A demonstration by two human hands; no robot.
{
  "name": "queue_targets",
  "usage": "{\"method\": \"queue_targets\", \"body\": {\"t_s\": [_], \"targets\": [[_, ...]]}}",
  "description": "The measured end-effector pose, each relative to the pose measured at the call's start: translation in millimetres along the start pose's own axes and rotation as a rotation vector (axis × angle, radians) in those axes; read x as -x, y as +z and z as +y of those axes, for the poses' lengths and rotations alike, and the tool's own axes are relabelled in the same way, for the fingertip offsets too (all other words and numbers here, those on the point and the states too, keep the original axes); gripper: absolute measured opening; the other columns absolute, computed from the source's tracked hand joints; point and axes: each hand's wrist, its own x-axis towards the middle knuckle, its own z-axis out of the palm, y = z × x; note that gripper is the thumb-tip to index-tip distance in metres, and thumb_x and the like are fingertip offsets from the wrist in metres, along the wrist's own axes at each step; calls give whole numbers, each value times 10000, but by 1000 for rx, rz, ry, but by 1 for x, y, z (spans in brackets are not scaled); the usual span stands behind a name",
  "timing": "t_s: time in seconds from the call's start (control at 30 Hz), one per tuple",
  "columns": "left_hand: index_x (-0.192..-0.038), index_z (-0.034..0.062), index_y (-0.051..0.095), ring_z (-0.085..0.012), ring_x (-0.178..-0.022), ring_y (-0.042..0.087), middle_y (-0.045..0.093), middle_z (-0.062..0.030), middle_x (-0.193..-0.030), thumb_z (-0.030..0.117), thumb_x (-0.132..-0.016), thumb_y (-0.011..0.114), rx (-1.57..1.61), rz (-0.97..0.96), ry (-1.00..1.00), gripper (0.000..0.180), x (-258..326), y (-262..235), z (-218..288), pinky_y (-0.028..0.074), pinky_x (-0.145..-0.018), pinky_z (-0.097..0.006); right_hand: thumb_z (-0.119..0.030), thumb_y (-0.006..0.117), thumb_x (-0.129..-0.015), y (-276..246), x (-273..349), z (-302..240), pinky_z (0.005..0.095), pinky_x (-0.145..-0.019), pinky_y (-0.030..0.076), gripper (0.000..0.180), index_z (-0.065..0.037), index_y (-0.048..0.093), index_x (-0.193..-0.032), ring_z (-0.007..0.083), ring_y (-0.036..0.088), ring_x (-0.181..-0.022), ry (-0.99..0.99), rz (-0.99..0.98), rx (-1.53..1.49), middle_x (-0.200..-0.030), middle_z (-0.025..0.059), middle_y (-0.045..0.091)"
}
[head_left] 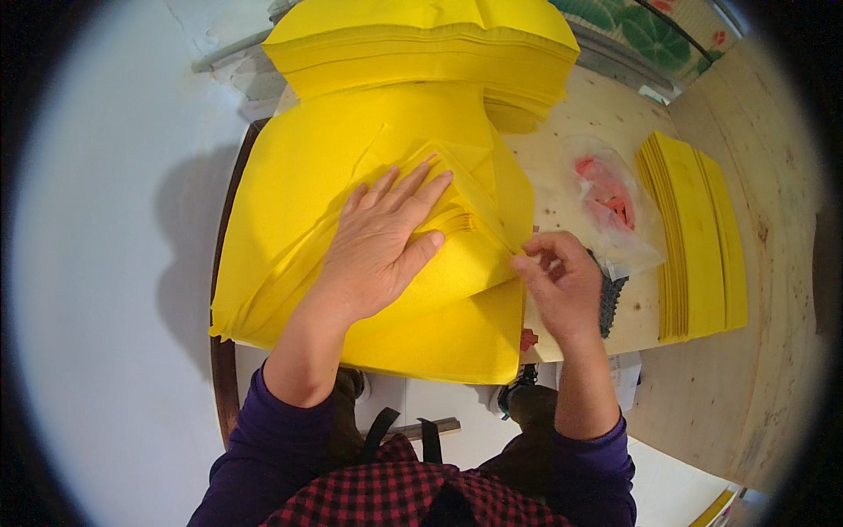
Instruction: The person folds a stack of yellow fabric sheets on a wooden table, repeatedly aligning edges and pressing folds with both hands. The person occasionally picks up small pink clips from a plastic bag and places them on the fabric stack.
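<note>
A loose, folded pile of yellow paper sheets [448, 272] covers the table in front of me, its layers fanned and creased toward the lower left. My left hand [378, 237] presses flat on the folded part, fingers stretched and thumb out to the side. At the pile's right edge my right hand [566, 285] is curled, with thumb and forefinger pinching the corner of a folded sheet. The other fingers of that hand are bent inward. How many layers lie in the pinch is hidden.
Behind the pile rises a thick stack of yellow sheets [421, 48]. On the right stand narrow folded yellow bundles [694, 237] against a wooden board [755, 193]. A clear plastic bag [610, 202] with red pieces and a dark grey textured item [610, 299] lie between.
</note>
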Motion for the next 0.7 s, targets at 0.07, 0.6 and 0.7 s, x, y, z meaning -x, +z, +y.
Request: {"method": "queue_targets", "body": {"t_s": [0.07,0.6,0.7], "targets": [[-1508,113,404,-455,-1420,319,385,-165,-1558,469,-987,452,-4,-9,1,633,0,-1,0,215,-1171,-515,-197,820,-744,13,-5,-11,362,-736,507,332,-28,624,-952,262,615,-810,-14,-19,10,-948,111,627],[-1528,162,358,-451,-1421,325,342,-144,-1582,407,-984,492,-37,-19,0,611,0,-1,1,217,-1163,-577,-226,850,-652,-7,-10,-20,419,-1069,397,674,-31,571,-1233,375,517,-1212,-163,-219,149,-1265,183,560],[-1525,158,365,-450,-1422,324,350,-148,-1577,408,-985,491,-42,-12,-1,609,1,0,2,218,-1163,-572,-250,839,-671,-16,-11,-20,423,-1102,366,693,-29,561,-1266,376,479,-1272,-121,-232,-1,-1320,194,539]]}}
